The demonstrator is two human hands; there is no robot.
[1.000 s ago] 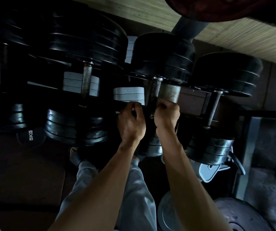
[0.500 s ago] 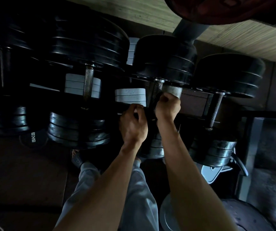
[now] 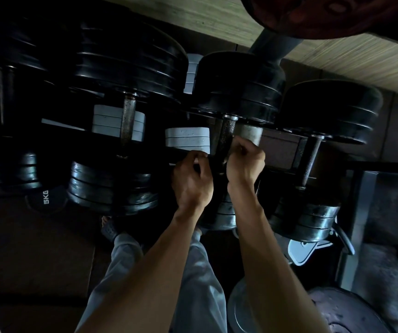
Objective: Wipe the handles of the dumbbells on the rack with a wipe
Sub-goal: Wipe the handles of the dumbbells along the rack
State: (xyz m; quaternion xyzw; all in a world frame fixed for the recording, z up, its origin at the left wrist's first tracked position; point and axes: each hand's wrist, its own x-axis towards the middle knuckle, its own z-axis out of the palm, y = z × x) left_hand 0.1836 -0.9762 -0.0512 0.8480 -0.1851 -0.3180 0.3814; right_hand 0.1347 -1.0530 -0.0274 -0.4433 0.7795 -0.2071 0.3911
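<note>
Both my hands work the middle dumbbell's handle: right hand curled at its 3 o'clock, left hand pinching something pale, probably the wipe, at 9 o'clock, likely wrapping it.

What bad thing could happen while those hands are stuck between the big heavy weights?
Both hands, left and right, sit at the middle dumbbell's handle, between its black plates. If that dumbbell rolled on the rack, fingers might get pinched. It is also very dark here, so spots on the handle may get missed.
</note>
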